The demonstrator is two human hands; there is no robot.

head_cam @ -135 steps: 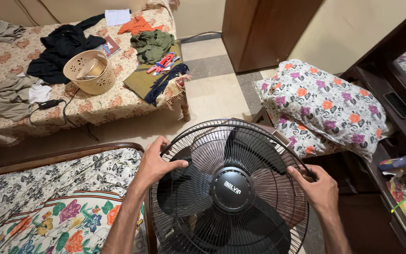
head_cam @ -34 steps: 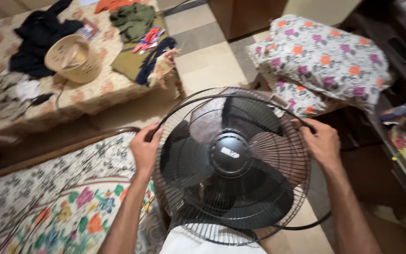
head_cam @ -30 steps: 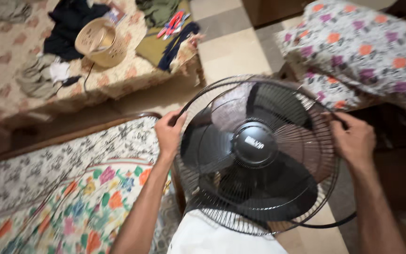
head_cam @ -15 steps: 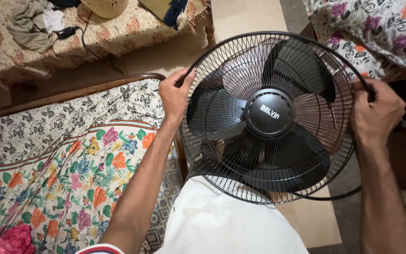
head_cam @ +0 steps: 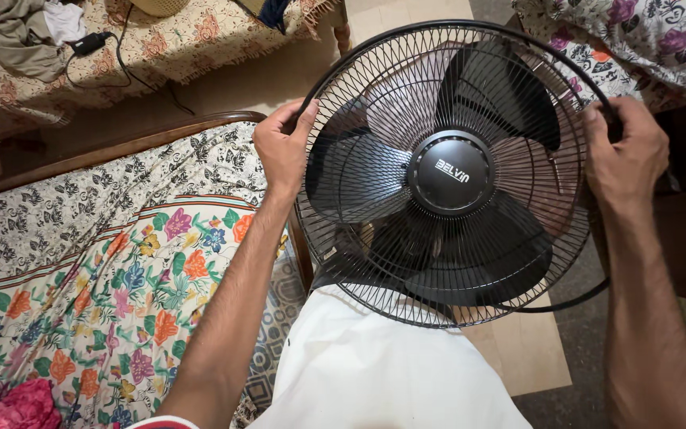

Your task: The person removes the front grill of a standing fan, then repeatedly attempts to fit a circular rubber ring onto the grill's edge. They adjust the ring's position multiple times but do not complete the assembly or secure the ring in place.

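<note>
A black fan [head_cam: 450, 171] with a round wire grille, three dark blades and a round centre cap fills the middle of the view, tilted up toward me. My left hand [head_cam: 281, 147] grips the grille's left rim, fingers curled over the wire. On the right rim, my right hand [head_cam: 625, 151] is closed around the edge. A thin black rim band [head_cam: 573, 302] hangs loose below the grille at the lower right. The fan's lower edge rests near my white-clothed lap [head_cam: 383, 373].
A bed with a floral sheet [head_cam: 113, 270] and a curved wooden rail [head_cam: 121, 147] lies to my left. Farther off, a patterned bed holds clothes [head_cam: 17, 36] and a black cable [head_cam: 121, 67]. Floral pillows [head_cam: 645, 36] sit at the upper right. Tiled floor [head_cam: 518, 349] shows below.
The view has tipped down and closer, so the fan now fills the frame. Both hands have stayed on the grille rim, and the loose black band now hangs off its lower right edge.
</note>
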